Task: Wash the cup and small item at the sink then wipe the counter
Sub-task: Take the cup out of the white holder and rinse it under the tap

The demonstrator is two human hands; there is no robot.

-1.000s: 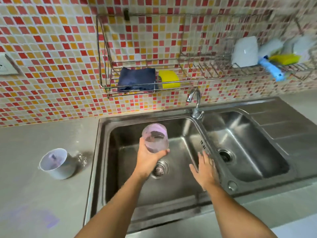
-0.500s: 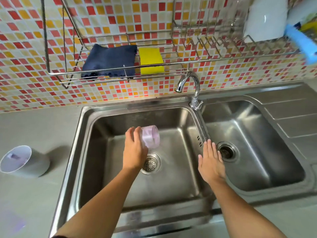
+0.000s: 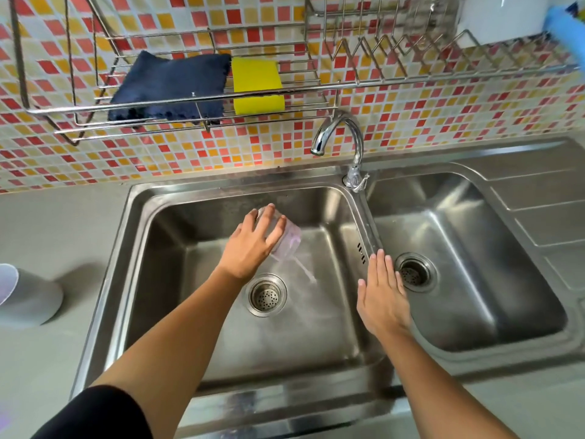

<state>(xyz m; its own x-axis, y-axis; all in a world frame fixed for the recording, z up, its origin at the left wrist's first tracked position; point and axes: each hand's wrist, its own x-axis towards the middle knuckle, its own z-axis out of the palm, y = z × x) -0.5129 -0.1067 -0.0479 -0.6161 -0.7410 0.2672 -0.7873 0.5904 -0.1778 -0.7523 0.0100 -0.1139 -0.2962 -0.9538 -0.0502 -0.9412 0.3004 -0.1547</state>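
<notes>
Over the left basin of the sink (image 3: 136, 248), the left hand (image 3: 250, 245) grips a tipped clear cup (image 3: 288, 240); the right hand (image 3: 383, 296) lies flat on the sink's divider, fingers straight.

Your left grip (image 3: 250, 245) holds the cup (image 3: 289, 242) inside the left basin (image 3: 152, 264). Its back wall (image 3: 205, 210) stands just beyond, with bare steel toward you around the drain (image 3: 264, 294). Up and right, the tap spout (image 3: 340, 134) overhangs, with the wire rack (image 3: 190, 106) above that. Your right grip (image 3: 381, 293) lies flat at the divider (image 3: 368, 223). To its right the right basin (image 3: 474, 264) is open.
</notes>
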